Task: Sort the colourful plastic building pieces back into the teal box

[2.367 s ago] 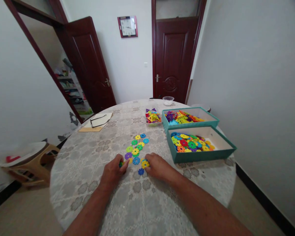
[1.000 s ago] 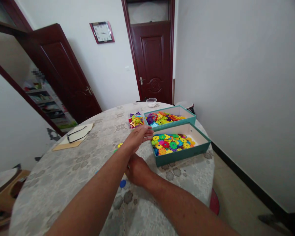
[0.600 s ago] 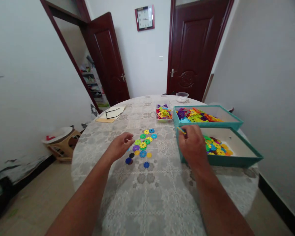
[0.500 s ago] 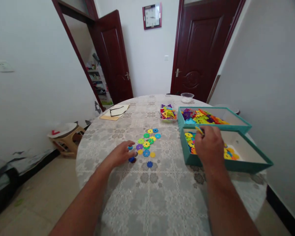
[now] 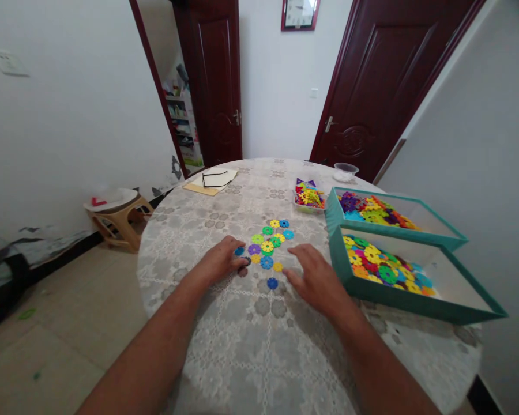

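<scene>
Your left hand [image 5: 219, 260] has its fingers slightly parted around a blue disc [image 5: 239, 251]; I can't tell whether they grip it. Your right fingers spread open, unloaded, thumb just beside a yellow disc [image 5: 277, 266] on the tabletop [image 5: 242, 351].

You get soft, muted light, faint shadows on the patterned tablecloth [image 5: 259, 357], and wide-angle stretch toward the frame's edges.

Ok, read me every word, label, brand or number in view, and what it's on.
Nothing reads clearly.
Wall clock: face markings, too blurred to quote.
Shelf items: too small to tell if they carry print.
Notched discs: no lettering visible.
</scene>
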Motion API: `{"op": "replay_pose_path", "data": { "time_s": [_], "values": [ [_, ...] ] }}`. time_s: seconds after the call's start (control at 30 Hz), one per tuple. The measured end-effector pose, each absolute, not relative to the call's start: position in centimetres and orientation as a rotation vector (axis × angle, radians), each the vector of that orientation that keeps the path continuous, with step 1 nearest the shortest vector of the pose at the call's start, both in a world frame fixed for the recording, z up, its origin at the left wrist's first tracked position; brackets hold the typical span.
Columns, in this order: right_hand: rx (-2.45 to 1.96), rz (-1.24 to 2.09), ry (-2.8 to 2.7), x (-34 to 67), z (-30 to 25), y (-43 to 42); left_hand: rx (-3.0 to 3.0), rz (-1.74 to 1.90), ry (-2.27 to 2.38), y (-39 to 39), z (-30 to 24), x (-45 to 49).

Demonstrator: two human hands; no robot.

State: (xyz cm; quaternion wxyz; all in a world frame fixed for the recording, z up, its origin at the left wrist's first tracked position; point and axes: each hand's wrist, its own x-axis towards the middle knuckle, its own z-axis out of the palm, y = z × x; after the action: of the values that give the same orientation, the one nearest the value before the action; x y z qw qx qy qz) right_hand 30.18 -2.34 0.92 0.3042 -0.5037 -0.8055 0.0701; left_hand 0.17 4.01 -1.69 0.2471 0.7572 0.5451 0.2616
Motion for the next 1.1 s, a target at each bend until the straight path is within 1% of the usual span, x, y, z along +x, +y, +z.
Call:
{"op": "replay_pose_path", "data": {
  "time_s": [0.13,0.33,0.63,0.83,0.97,1.1],
  "values": [
    [-1.475,0.412,-2.291,28.0,-1.2,-2.5,2.098,0.653,1.396,3.0,-1.6,0.1],
    [-1.595,0.459,-2.251,27.6,-2.2,-0.8,2.122,0.599,1.378,2.3,-1.5,0.0],
    [-1.492,0.529,-2.226,28.4,-2.1,-0.3,2.142,0.591,1.360,1.3,-1.0,0.2],
    [-1.462,0.676,-2.166,28.7,-1.2,-0.7,2.191,0.504,1.333,1.1,-0.6,-0.2],
    [-1.396,0.711,-2.190,28.8,-1.1,-0.9,2.169,0.539,1.321,1.2,-1.0,-0.3],
    [-1.365,0.676,-2.195,28.4,-1.2,-1.1,2.124,0.616,1.303,1.3,-1.3,-0.4]
  ]
}}
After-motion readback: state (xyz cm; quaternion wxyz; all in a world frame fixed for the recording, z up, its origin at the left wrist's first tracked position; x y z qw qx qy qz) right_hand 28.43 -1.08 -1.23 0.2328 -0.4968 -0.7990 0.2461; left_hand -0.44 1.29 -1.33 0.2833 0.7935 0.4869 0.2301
